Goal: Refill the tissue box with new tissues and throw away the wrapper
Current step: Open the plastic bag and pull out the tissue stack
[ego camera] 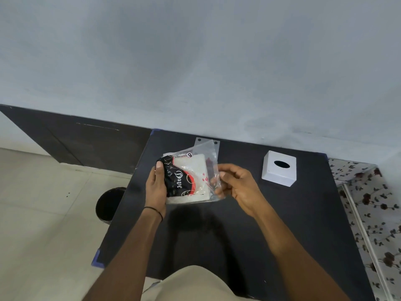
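Observation:
I hold a pack of white tissues (195, 170) in a clear plastic wrapper (208, 153) with a black and red printed band, above the black table (238, 224). My left hand (156, 185) grips the pack's left, printed end. My right hand (236, 183) pinches the wrapper's loose right edge. The wrapper's top flap stands up and looks open. A white tissue box (279, 169) with a dark oval slot on top sits on the table to the right, apart from both hands.
A flat white plate (200, 141) with small holes lies behind the pack near the wall. A black round bin (109, 205) stands on the tiled floor left of the table. A floral-patterned surface (373, 209) borders the table's right side.

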